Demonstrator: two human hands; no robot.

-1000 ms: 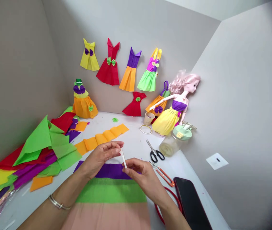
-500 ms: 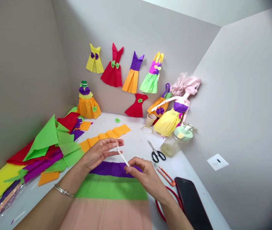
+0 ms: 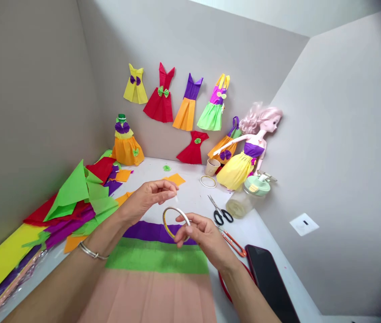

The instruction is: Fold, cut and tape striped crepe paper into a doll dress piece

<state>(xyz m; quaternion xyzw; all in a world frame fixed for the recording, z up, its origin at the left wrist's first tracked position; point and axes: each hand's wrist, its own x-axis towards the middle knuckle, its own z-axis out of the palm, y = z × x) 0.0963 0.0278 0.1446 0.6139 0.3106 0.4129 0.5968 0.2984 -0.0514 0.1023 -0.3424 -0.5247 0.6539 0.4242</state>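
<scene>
A banded purple, green and peach crepe paper sheet [image 3: 157, 255] lies nearest, under the hands. Above its purple band, the right hand [image 3: 204, 235] pinches a narrow tape ring [image 3: 176, 209] by the rim, likely light and best held there. The left hand [image 3: 146, 199] is raised to the left, fingertips pressed together; whether they hold anything is too small to tell.

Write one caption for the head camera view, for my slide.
Right hand holds a narrow tape roll over striped crepe paper, left hand raised beside it, paper dresses on the wall behind.
</scene>
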